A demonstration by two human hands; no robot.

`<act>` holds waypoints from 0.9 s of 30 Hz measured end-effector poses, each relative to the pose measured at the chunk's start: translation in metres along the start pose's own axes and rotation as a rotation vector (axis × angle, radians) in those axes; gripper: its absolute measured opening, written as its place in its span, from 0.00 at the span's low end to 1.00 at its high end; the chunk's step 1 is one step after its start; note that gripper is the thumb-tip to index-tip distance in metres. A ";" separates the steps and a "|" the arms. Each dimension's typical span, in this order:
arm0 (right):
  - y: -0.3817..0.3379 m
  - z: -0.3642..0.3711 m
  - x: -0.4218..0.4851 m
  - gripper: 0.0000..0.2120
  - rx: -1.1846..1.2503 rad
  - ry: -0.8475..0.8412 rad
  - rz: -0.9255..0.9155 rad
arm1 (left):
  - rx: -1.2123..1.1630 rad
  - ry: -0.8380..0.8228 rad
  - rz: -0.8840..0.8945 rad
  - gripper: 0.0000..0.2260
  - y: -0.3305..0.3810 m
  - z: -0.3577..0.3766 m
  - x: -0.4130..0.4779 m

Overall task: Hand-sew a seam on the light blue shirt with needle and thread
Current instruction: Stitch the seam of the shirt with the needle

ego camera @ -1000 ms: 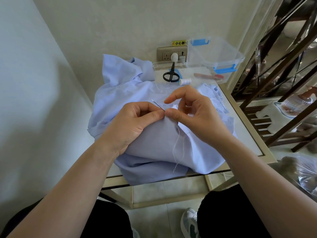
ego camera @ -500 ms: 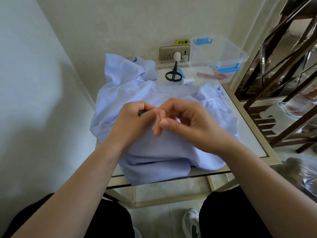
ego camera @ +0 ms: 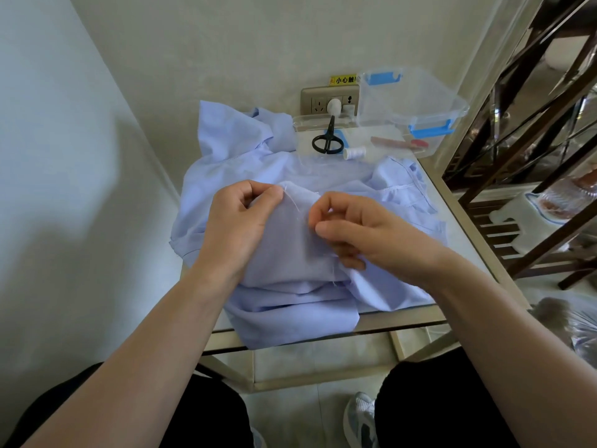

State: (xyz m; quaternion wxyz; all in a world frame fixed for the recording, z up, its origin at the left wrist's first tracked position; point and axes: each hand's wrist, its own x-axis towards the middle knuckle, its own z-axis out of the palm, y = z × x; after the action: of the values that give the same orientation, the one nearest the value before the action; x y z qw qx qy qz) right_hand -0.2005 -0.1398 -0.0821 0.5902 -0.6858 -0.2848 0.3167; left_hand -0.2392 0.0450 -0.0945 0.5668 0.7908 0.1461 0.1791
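The light blue shirt lies bunched on a small glass-topped table. My left hand pinches a raised fold of the shirt between thumb and fingers. My right hand is to the right of it, thumb and forefinger closed at the fold's edge, other fingers curled against the cloth. A thin white thread runs down the fold between the two hands. The needle is hidden; I cannot tell whether the right fingers hold it.
At the back of the table lie black scissors, a white thread spool and a clear plastic box with blue clips. A wall socket is behind them. A dark wooden rack stands at right, walls close at left.
The needle showed between my fingertips a second ago and is now out of sight. My hands have drawn slightly apart, leaving a stretch of thread on the fold.
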 end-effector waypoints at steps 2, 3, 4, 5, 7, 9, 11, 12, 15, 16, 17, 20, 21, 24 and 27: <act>0.004 0.007 0.006 0.03 -0.089 0.197 -0.075 | -0.015 -0.009 -0.016 0.09 0.001 0.000 -0.001; 0.005 0.011 0.009 0.03 -0.140 0.275 -0.110 | -0.025 -0.015 -0.025 0.09 0.001 0.001 -0.001; 0.008 0.013 0.011 0.05 -0.183 0.343 -0.139 | -0.037 -0.020 -0.036 0.09 0.001 0.001 -0.002; 0.009 0.015 0.013 0.07 -0.208 0.399 -0.159 | -0.048 -0.024 -0.045 0.09 0.001 0.001 -0.002; 0.012 0.018 0.016 0.07 -0.240 0.484 -0.184 | -0.060 -0.039 -0.055 0.09 0.003 0.001 -0.003; 0.015 0.019 0.019 0.06 -0.263 0.536 -0.186 | -0.072 -0.061 -0.053 0.09 0.004 0.002 -0.004; 0.017 0.020 0.020 0.05 -0.291 0.566 -0.173 | -0.085 -0.079 -0.051 0.10 0.005 0.001 -0.004; 0.018 0.021 0.020 0.05 -0.305 0.575 -0.164 | -0.088 -0.084 -0.051 0.10 0.005 0.001 -0.004; 0.012 0.022 0.018 0.05 -0.335 0.538 -0.160 | -0.086 -0.092 -0.048 0.10 0.005 0.000 -0.004; 0.009 0.020 0.016 0.06 -0.342 0.460 -0.167 | -0.093 -0.093 -0.049 0.10 0.005 0.000 -0.004; 0.005 0.018 0.012 0.06 -0.346 0.330 -0.171 | -0.103 -0.094 -0.054 0.10 0.006 0.000 -0.004; -0.004 0.016 -0.001 0.05 -0.358 -0.145 -0.102 | -0.110 -0.091 -0.074 0.10 0.006 -0.002 -0.004; -0.006 0.016 -0.004 0.04 -0.368 -0.222 -0.079 | -0.102 -0.089 -0.075 0.10 0.006 -0.002 -0.005; -0.005 0.015 -0.002 0.03 -0.364 -0.116 -0.079 | -0.098 -0.095 -0.074 0.09 0.006 -0.002 -0.005; -0.001 0.013 0.005 0.05 -0.259 0.197 -0.132 | -0.111 -0.100 -0.082 0.09 0.006 -0.002 -0.005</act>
State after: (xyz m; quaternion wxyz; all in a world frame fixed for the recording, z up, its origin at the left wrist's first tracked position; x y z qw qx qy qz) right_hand -0.2075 -0.1280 -0.0830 0.5413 -0.7637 -0.3084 0.1691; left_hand -0.2439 0.0426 -0.0890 0.6233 0.7594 0.1395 0.1239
